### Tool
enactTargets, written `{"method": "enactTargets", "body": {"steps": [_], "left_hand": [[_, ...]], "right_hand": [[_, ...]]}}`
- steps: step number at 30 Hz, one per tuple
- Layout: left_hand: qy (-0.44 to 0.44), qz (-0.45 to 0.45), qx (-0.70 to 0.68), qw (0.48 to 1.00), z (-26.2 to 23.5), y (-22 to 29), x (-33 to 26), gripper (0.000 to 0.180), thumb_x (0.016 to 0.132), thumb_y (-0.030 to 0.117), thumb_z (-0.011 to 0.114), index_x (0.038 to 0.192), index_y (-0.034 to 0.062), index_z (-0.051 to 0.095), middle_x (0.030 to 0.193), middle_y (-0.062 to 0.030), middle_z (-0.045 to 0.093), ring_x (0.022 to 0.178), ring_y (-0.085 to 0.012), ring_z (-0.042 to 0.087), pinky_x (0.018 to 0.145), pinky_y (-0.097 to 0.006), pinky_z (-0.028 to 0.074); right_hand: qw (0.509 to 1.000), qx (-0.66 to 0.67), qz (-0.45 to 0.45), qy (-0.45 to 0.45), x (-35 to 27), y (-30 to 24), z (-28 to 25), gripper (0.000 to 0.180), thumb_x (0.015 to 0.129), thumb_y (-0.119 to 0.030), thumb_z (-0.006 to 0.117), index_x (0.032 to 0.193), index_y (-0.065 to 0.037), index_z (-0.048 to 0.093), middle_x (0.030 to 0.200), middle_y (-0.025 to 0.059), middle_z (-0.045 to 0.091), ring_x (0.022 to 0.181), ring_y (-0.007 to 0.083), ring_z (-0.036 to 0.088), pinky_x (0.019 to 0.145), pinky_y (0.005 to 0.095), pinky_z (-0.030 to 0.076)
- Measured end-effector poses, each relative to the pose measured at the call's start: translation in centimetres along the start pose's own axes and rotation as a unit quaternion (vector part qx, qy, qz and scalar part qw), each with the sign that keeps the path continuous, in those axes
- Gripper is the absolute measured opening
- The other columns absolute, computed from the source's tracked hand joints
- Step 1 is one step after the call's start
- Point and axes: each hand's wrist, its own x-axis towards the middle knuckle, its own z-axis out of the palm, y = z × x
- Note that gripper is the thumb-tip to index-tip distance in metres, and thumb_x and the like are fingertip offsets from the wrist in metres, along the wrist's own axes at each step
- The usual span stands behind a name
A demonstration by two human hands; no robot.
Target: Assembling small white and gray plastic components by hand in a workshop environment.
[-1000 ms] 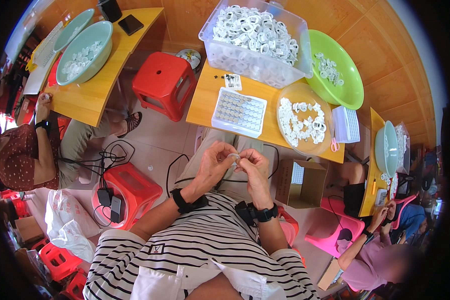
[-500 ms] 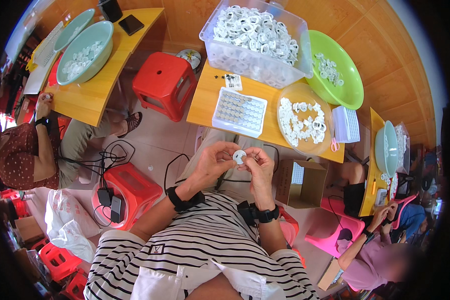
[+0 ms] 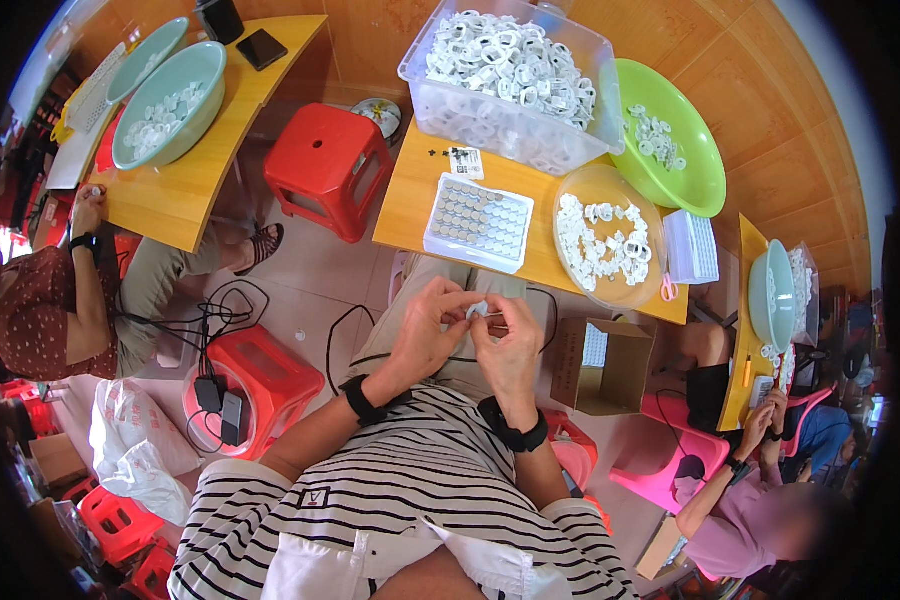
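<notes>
Over my lap, a small round white plastic part (image 3: pixel 478 309) is pinched between my two hands, tilted so that little of its face shows. My left hand (image 3: pixel 432 325) grips its left side with thumb and fingertips. From the right, the fingertips of my right hand (image 3: pixel 507 345) press on it. Just beyond my hands, on the wooden table (image 3: pixel 400 215), lies a white tray (image 3: pixel 478 262) with rows of grey coin-like discs. Beside that stands a clear round dish (image 3: pixel 610 295) of small white plastic pieces.
A clear bin (image 3: pixel 510 130) heaped with white rings and a green basin (image 3: pixel 695 150) stand at the back. Pink-handled scissors (image 3: pixel 669 288) lie near the dish. A cardboard box (image 3: pixel 610 380) sits below. Red stools (image 3: pixel 325 165) and black cables are leftward. Co-workers sit on both sides.
The white part has turned from facing up to tilted, nearly edge-on. My right hand has rolled inward, its fingers closing over the part. At the right, a co-worker's hands have shifted slightly.
</notes>
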Motion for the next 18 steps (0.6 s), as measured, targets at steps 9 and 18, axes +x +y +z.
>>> {"method": "enactTargets", "body": {"steps": [9,18], "left_hand": [[-0.009,-0.010,0.032,0.999,0.2,1.0,-0.2,0.035,0.069,-0.014,0.054,0.101,-0.0005,0.061,0.087,-0.0129,0.052,0.077,-0.0244,0.059,0.067,-0.030,0.051],[0.001,-0.014,-0.012,1.000,0.3,-0.3,-0.1,0.034,0.070,-0.015,0.053,0.099,0.0009,0.063,0.087,-0.0094,0.051,0.075,-0.0197,0.056,0.066,-0.027,0.049]], "right_hand": [[0.996,-0.069,-0.051,0.012,0.0,0.6,0.4,0.018,0.067,0.001,0.061,0.085,0.001,0.062,0.070,0.0128,0.055,0.055,0.0236,0.058,0.051,0.0328,0.046],[0.999,-0.018,-0.011,0.032,-0.3,0.8,0.4,0.014,0.069,0.000,0.065,0.082,0.002,0.061,0.069,0.0092,0.056,0.058,0.0170,0.060,0.052,0.0275,0.047]]}}
